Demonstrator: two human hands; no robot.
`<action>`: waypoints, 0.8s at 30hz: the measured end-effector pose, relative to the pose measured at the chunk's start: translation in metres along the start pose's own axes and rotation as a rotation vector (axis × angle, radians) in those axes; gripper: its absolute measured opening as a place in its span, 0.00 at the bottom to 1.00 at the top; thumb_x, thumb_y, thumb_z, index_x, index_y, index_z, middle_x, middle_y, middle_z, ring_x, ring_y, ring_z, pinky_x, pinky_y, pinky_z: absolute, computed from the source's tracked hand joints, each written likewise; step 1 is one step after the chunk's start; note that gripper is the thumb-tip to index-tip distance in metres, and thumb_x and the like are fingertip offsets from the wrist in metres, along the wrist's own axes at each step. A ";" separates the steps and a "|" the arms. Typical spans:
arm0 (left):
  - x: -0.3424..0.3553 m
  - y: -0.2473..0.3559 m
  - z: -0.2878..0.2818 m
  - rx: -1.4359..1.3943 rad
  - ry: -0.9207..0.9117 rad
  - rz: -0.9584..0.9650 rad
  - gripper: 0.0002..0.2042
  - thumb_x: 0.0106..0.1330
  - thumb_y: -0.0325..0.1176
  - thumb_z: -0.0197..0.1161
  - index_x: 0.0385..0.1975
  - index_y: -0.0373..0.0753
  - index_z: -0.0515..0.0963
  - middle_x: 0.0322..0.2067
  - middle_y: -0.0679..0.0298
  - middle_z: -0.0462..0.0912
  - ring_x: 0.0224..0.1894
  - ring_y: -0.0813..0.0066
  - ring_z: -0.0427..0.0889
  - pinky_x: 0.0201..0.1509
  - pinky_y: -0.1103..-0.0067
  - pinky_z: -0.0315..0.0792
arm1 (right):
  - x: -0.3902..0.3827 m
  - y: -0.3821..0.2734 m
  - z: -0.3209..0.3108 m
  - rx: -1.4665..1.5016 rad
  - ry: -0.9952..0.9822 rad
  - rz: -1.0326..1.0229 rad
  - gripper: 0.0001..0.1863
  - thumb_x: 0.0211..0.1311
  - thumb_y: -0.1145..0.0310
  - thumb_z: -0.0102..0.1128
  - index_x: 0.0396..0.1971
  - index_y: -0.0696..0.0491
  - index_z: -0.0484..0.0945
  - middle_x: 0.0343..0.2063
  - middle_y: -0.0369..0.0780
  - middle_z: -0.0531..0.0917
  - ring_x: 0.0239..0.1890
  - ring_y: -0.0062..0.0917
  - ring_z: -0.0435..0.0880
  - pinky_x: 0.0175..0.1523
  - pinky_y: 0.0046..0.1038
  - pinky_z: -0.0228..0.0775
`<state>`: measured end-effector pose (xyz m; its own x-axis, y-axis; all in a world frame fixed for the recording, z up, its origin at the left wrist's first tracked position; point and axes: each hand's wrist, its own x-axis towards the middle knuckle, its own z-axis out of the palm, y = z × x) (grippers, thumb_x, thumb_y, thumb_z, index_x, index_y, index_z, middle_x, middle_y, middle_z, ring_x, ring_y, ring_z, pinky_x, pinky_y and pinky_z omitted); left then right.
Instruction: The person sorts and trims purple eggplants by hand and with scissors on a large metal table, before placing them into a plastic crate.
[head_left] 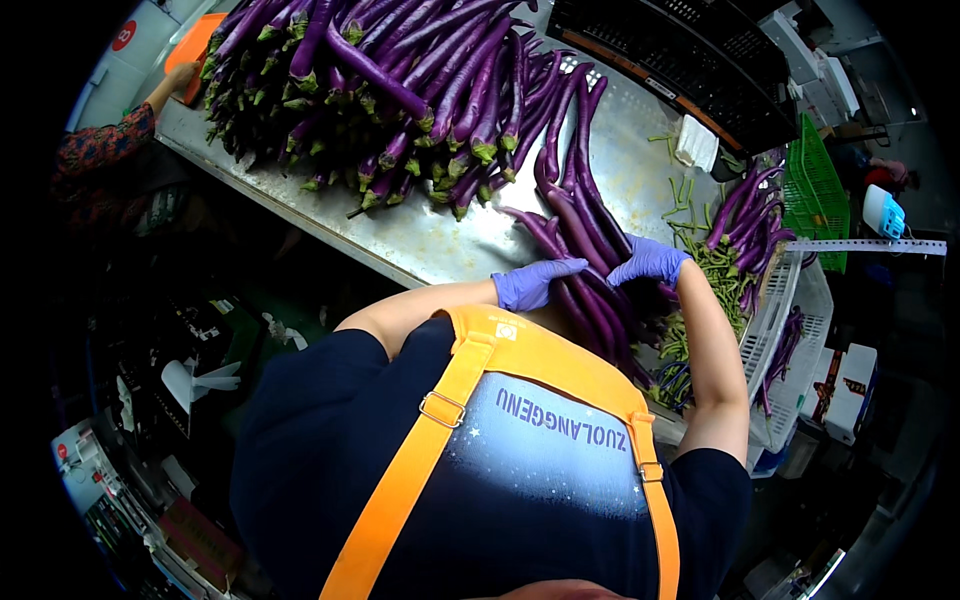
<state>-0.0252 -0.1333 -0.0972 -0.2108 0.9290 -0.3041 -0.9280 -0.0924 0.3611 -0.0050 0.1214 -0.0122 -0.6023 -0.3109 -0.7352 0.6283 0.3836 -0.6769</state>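
Several long purple eggplants (574,222) lie as a loose bunch on the metal table in front of me, stems toward my body. My left hand (535,286), in a purple glove, holds the bunch from its left side, thumb side lying over the skins. On the other side my right hand (650,262), gloved alike, curls round the eggplants, its fingertips partly hidden. The lower ends of the bunch (600,315) run down past both hands toward my orange apron (560,345). A big heap of eggplants (400,90) covers the table's far left.
Trimmed green stems (715,270) and smaller eggplants (750,215) pile up at the right of the metal table (440,245). Beyond stand a green crate (815,190), a white crate (800,335) and a black crate (670,60). Another person's hand (180,78) touches an orange container (195,45).
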 end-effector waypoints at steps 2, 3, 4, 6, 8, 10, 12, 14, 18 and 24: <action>0.013 0.001 0.010 0.092 0.056 0.114 0.28 0.70 0.40 0.68 0.67 0.39 0.69 0.58 0.60 0.81 0.61 0.69 0.78 0.73 0.69 0.67 | -0.005 0.007 -0.002 -0.043 0.052 -0.006 0.49 0.45 0.67 0.86 0.70 0.53 0.70 0.61 0.38 0.80 0.63 0.25 0.76 0.71 0.32 0.65; 0.017 0.004 0.013 0.167 0.040 0.167 0.28 0.70 0.39 0.68 0.67 0.39 0.69 0.57 0.60 0.81 0.61 0.69 0.79 0.72 0.70 0.68 | -0.010 0.009 -0.004 -0.028 0.069 -0.029 0.48 0.45 0.68 0.84 0.70 0.54 0.70 0.61 0.40 0.80 0.62 0.26 0.77 0.70 0.32 0.67; 0.020 0.006 0.020 0.237 0.020 0.219 0.28 0.69 0.39 0.68 0.67 0.38 0.70 0.57 0.60 0.81 0.61 0.69 0.79 0.71 0.70 0.69 | -0.018 0.010 -0.004 -0.013 0.088 -0.045 0.48 0.45 0.69 0.82 0.70 0.55 0.69 0.60 0.42 0.80 0.61 0.27 0.77 0.68 0.32 0.69; 0.024 0.013 0.039 0.278 -0.022 0.305 0.31 0.67 0.36 0.70 0.69 0.37 0.66 0.57 0.59 0.80 0.61 0.70 0.78 0.70 0.71 0.70 | -0.031 0.012 -0.006 0.033 0.125 -0.068 0.48 0.42 0.69 0.83 0.68 0.57 0.70 0.59 0.42 0.80 0.60 0.28 0.78 0.67 0.32 0.70; 0.024 0.021 0.064 0.315 -0.072 0.382 0.35 0.66 0.33 0.71 0.71 0.37 0.62 0.59 0.59 0.79 0.61 0.71 0.77 0.69 0.72 0.70 | -0.049 0.014 -0.005 -0.001 0.232 -0.232 0.49 0.39 0.69 0.85 0.67 0.57 0.71 0.59 0.41 0.80 0.60 0.28 0.78 0.68 0.33 0.70; 0.017 0.040 0.088 0.466 -0.160 0.431 0.39 0.64 0.33 0.73 0.73 0.36 0.58 0.60 0.58 0.77 0.63 0.70 0.76 0.71 0.72 0.69 | -0.070 -0.001 -0.003 -0.050 0.300 -0.316 0.51 0.34 0.68 0.87 0.65 0.57 0.72 0.58 0.40 0.80 0.60 0.28 0.77 0.68 0.33 0.69; 0.003 0.061 0.119 0.669 -0.158 0.441 0.41 0.62 0.34 0.76 0.73 0.36 0.60 0.60 0.58 0.77 0.63 0.69 0.75 0.71 0.72 0.68 | -0.107 -0.047 0.023 -0.042 0.380 -0.391 0.48 0.34 0.67 0.87 0.62 0.58 0.75 0.55 0.41 0.82 0.58 0.28 0.79 0.67 0.32 0.71; -0.014 0.086 0.156 0.980 -0.112 0.450 0.37 0.52 0.42 0.83 0.63 0.40 0.75 0.58 0.58 0.80 0.63 0.69 0.76 0.72 0.73 0.67 | -0.123 -0.062 0.028 -0.402 0.587 -0.198 0.44 0.33 0.64 0.88 0.57 0.58 0.80 0.52 0.44 0.84 0.56 0.26 0.81 0.66 0.31 0.71; -0.028 0.097 0.181 1.400 -0.103 0.935 0.32 0.50 0.46 0.81 0.54 0.37 0.80 0.52 0.53 0.82 0.58 0.65 0.80 0.65 0.71 0.71 | -0.140 -0.083 0.047 -0.645 0.664 -0.328 0.28 0.60 0.58 0.73 0.59 0.52 0.80 0.58 0.42 0.82 0.62 0.29 0.78 0.70 0.31 0.65; 0.003 0.091 0.154 0.892 -0.281 0.413 0.43 0.56 0.33 0.80 0.70 0.36 0.60 0.65 0.56 0.75 0.67 0.69 0.74 0.75 0.72 0.64 | -0.076 0.076 0.027 -0.095 0.581 -0.548 0.48 0.39 0.52 0.89 0.64 0.48 0.76 0.63 0.35 0.78 0.67 0.33 0.71 0.76 0.40 0.58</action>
<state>-0.0635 -0.0840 0.0703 -0.2763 0.9460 0.1695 -0.2078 -0.2310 0.9505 0.1015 0.1506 -0.0084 -0.9893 0.0162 -0.1452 0.1401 0.3878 -0.9110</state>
